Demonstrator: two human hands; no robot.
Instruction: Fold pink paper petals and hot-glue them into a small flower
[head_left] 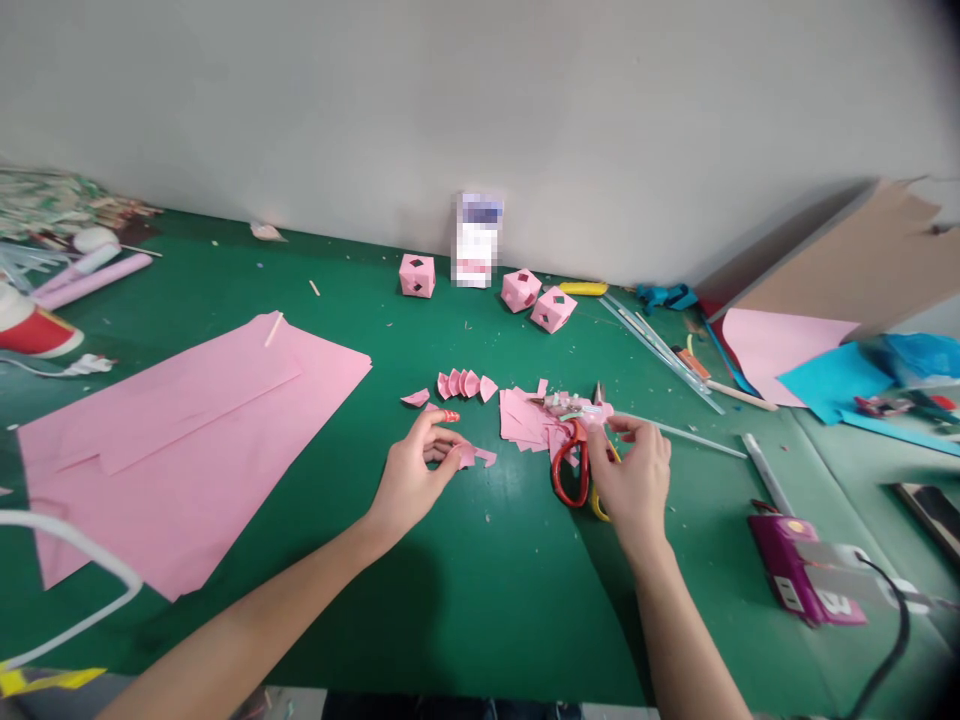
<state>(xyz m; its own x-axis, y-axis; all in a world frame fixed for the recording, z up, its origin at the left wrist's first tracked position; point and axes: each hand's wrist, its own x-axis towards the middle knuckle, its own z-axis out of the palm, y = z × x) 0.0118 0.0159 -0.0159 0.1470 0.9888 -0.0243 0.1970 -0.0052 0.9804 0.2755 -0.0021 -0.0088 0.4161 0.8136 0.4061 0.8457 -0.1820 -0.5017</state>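
Observation:
My left hand (420,460) pinches a small cut piece of pink paper (466,455) between thumb and fingertips, just above the green table. My right hand (636,475) is closed on a small pink hot glue gun (592,410); a clear glue stick (690,436) juts from its back, and its nozzle points left. Scissors (571,480) with red and yellow handles lie partly hidden beneath the right hand. Under the gun is a pile of pink paper pieces (521,420). Several curled pink pieces (466,384) stand in a row beyond my left hand.
Large pink sheets (202,430) cover the table's left. Three pink paper shapes with cut-out holes, one a cube (417,276), stand near the wall. Right are loose clear glue sticks (664,350), a purple power socket block (799,570) with a black cord, and blue paper (836,380).

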